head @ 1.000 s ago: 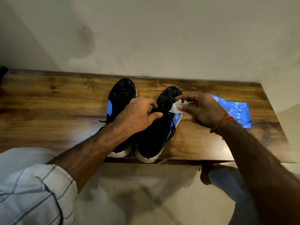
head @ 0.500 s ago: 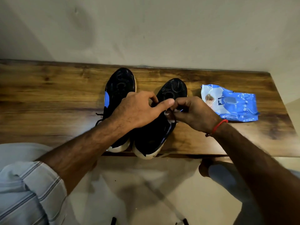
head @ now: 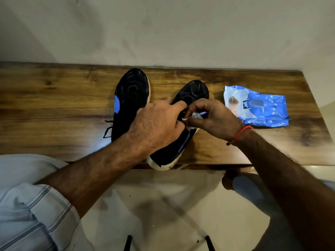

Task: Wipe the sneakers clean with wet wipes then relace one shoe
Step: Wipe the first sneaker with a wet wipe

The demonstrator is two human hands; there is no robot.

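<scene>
In the middle of the frame my two black mesh sneakers (head: 130,98) show cream-white soles and bright blue side patches; the left one trails thin black laces (head: 108,128). My right hand (head: 215,120) pinches a crumpled white wet wipe (head: 194,116) and wears a red thread bracelet (head: 242,132). The streaky brown wooden bench top (head: 54,109) is dark-grained. At right lies a glossy blue-and-white plastic wipes packet (head: 261,109). Lower left, my pale blue striped sleeve (head: 32,218).

Two sneakers (head: 130,98) on table (head: 54,105), under the fingers (head: 181,105), wipes pack (head: 257,107) right of fingers, wall (head: 163,29) behind.
</scene>
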